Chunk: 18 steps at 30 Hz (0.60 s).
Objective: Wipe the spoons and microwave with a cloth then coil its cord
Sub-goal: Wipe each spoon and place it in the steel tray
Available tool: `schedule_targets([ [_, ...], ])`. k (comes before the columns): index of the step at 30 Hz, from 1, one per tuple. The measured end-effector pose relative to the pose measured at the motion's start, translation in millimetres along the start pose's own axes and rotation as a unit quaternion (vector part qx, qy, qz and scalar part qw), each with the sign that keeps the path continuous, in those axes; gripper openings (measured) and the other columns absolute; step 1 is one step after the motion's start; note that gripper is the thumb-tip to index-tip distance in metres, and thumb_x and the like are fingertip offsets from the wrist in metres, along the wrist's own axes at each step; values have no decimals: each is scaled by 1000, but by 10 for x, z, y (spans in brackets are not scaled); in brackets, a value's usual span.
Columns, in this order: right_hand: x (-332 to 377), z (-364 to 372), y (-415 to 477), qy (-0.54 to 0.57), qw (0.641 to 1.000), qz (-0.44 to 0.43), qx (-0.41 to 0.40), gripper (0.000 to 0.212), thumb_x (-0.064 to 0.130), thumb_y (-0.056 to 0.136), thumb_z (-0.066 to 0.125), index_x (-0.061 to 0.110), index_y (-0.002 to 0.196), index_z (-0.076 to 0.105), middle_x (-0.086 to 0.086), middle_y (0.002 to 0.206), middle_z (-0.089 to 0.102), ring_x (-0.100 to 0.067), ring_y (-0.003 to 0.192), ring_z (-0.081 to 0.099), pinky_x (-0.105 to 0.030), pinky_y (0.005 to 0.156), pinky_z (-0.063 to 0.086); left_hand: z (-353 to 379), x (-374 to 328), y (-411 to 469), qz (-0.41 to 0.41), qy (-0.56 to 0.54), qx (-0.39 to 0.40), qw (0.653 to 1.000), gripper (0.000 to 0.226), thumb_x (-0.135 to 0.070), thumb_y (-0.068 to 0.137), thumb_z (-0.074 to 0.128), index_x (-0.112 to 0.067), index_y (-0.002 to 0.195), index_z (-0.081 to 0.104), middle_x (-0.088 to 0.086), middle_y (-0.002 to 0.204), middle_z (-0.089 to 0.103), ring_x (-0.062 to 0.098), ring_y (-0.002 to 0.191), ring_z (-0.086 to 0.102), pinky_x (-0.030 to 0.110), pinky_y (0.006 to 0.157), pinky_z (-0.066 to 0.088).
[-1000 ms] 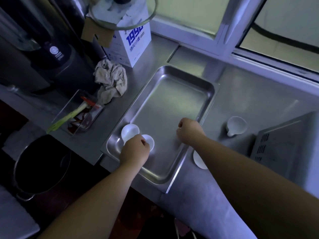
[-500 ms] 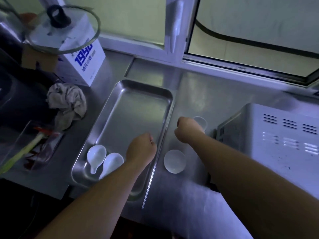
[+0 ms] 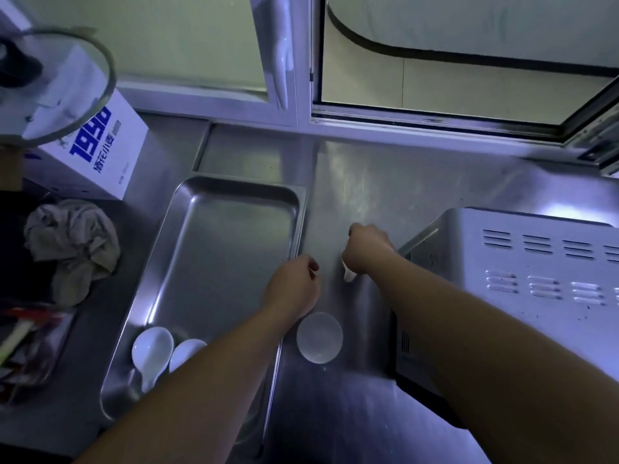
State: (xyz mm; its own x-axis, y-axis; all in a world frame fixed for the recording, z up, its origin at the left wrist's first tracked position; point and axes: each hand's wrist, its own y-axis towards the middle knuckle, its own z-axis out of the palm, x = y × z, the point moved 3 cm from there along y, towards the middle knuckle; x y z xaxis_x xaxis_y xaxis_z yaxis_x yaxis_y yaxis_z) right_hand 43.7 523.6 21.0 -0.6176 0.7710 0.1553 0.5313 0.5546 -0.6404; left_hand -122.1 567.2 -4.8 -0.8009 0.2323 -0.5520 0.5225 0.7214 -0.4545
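Two white ceramic spoons [image 3: 152, 349] lie side by side in the near left corner of a steel tray [image 3: 234, 195]. Another white spoon [image 3: 320, 336] lies on the counter just right of the tray. My right hand [image 3: 368, 247] grips a further white spoon [image 3: 349, 275] beside the white microwave [image 3: 522, 279]; only the spoon's handle end shows below the hand. My left hand [image 3: 293, 289] hovers over the tray's right rim with curled fingers and nothing visible in it. A crumpled beige cloth [image 3: 72, 249] sits left of the tray.
A white box with blue print [image 3: 97, 155] and a glass lid [image 3: 50, 85] stand at the back left. A clear container with vegetables [image 3: 30, 343] is at the left edge. A window frame [image 3: 301, 122] runs along the back of the steel counter [image 3: 385, 182].
My left hand has left the two spoons in the tray and moved right to its rim. My right hand has reached the spoon by the microwave and closed on it. The view has swung right.
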Motion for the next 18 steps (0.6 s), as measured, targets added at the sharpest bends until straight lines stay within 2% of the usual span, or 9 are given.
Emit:
schedule_targets([
  [2, -47, 28, 102, 7, 1000, 20, -14, 43, 13, 96, 48, 12, 138, 45, -15, 136, 44, -36, 123, 44, -47, 96, 50, 75, -52, 91, -3, -6, 16, 1000, 23, -30, 89, 64, -26, 111, 67, -3, 105, 73, 24, 101, 67, 36, 88, 55],
  [8, -95, 92, 299, 40, 998, 45, -21, 43, 14, 96, 48, 12, 139, 43, -14, 142, 41, -37, 131, 40, -46, 98, 44, 326, -173, 273, -55, -26, 84, 995, 47, -41, 95, 63, -20, 136, 59, 0, 123, 70, 23, 113, 66, 31, 92, 51],
  [12, -156, 158, 434, 38, 998, 59, -8, 43, 13, 97, 45, 13, 140, 43, -14, 142, 42, -36, 133, 39, -45, 99, 43, 493, -225, 382, -96, -58, 112, 987, 53, -39, 96, 64, -15, 143, 57, 5, 129, 69, 25, 118, 65, 32, 96, 52],
  [14, -180, 181, 485, 34, 997, 69, 0, 46, 12, 97, 46, 13, 142, 41, -14, 144, 42, -37, 134, 39, -45, 101, 43, 552, -262, 435, -107, -81, 128, 983, 45, -36, 94, 64, -13, 132, 64, 8, 120, 73, 28, 111, 69, 37, 95, 55],
  [16, -191, 198, 528, 30, 997, 74, 10, 48, 12, 96, 47, 12, 144, 41, -15, 145, 42, -38, 135, 39, -45, 102, 43, 626, -281, 485, -110, -103, 142, 978, 22, -32, 89, 65, -14, 97, 73, 7, 92, 74, 35, 96, 73, 40, 85, 59],
  [18, -201, 215, 554, 29, 997, 76, 16, 48, 12, 97, 47, 11, 145, 41, -15, 145, 42, -38, 135, 41, -45, 101, 43, 727, -224, 540, -127, -127, 155, 971, 24, -32, 79, 64, -16, 60, 63, 2, 62, 60, 40, 81, 72, 48, 76, 61],
])
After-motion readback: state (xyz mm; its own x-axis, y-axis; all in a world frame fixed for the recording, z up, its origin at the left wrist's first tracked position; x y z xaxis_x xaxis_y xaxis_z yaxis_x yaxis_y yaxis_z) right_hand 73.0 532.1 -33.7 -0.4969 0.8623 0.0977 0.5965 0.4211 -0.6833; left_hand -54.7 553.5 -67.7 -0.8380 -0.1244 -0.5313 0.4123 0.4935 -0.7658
